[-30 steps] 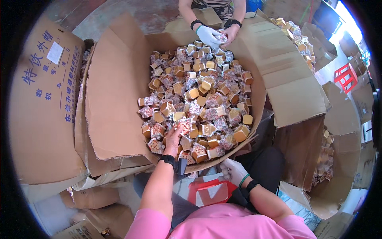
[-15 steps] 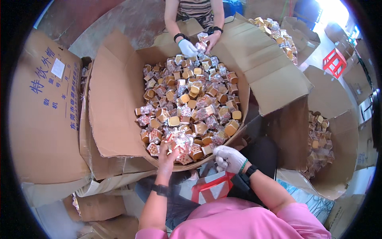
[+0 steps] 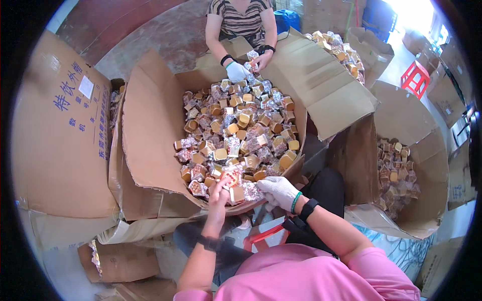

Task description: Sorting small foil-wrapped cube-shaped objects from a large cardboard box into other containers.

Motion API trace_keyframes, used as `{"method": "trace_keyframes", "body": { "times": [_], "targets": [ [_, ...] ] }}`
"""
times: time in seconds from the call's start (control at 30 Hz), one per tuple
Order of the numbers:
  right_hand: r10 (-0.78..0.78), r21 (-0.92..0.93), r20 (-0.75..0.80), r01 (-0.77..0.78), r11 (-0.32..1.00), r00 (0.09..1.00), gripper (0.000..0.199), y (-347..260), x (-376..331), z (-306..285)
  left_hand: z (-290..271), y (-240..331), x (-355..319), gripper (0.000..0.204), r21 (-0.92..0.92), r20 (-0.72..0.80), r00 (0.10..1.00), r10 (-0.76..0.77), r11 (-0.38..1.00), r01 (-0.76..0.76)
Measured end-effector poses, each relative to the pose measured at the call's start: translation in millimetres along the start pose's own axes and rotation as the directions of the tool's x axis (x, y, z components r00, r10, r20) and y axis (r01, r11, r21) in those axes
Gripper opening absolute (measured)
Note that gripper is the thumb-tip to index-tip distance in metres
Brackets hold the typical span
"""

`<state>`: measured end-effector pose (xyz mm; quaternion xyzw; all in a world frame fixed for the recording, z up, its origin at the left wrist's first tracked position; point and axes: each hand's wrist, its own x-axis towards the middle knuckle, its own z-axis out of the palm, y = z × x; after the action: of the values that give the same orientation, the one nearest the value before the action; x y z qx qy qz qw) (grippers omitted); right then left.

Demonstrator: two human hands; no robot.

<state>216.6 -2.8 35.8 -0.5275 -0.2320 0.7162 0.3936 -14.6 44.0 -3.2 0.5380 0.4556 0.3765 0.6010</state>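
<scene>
My bare left hand [image 3: 218, 196] is closed on a small gold, boxy piece [image 3: 236, 194] with a red-patterned part, at the near rim of a large cardboard box [image 3: 150, 125]. Shiny clear plastic wrap [image 3: 251, 191] trails from that piece to the right. My right hand [image 3: 282, 193], in a white glove, pinches the wrap's end, its fingertips partly hidden. Under and beyond both hands, the box holds a heap of similar gold pieces [image 3: 221, 154], many in crinkled clear wrap.
Across the box, a co-worker's gloved hand [image 3: 238, 72] and bare hand [image 3: 261, 61] handle another wrapped piece. An open carton [image 3: 427, 165] of pieces stands right, a tall printed carton [image 3: 60, 150] left. A red stool [image 3: 415, 79] is farther off; red-edged seating [image 3: 266, 236] shows below.
My right hand has moved left and up to the piece in my left hand and now holds its wrap, stretched out between them. The view has shifted slightly.
</scene>
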Motion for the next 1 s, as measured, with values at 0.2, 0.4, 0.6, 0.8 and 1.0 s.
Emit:
{"method": "trace_keyframes", "body": {
  "times": [0.2, 0.4, 0.6, 0.8, 1.0],
  "targets": [
    [-0.273, -0.415, -0.05, 0.229, 0.881, 0.961, 0.031, 0.5, -8.7, 28.6, 24.9, 6.6, 7.4, 0.032, -0.656, -0.145, 0.936, -0.321, 0.739, 0.152],
    [-0.57, -0.809, 0.139, 0.425, 0.406, 0.81, 0.032, 15.6, -8.7, 33.0, 30.3, -5.4, 13.6, 0.025, -0.535, -0.335, 0.903, -0.27, 0.843, 0.053],
    [-0.458, -0.864, 0.258, 0.415, 0.284, 0.851, 0.045, 18.0, -5.2, 29.6, 30.5, -8.0, 13.8, 0.027, -0.615, -0.222, 0.912, -0.344, 0.776, 0.143],
    [-0.403, -0.755, 0.368, 0.522, 0.397, 0.838, 0.042, 16.0, -3.7, 26.1, 19.8, -17.6, 19.3, 0.033, -0.654, 0.003, 0.935, -0.354, 0.707, 0.27],
    [-0.006, -0.363, 0.275, 0.109, 0.926, 0.961, 0.03, 12.9, -11.4, 18.7, 15.5, -24.6, 16.5, 0.032, -0.661, 0.042, 0.929, -0.369, 0.687, 0.302]
  ]
}}
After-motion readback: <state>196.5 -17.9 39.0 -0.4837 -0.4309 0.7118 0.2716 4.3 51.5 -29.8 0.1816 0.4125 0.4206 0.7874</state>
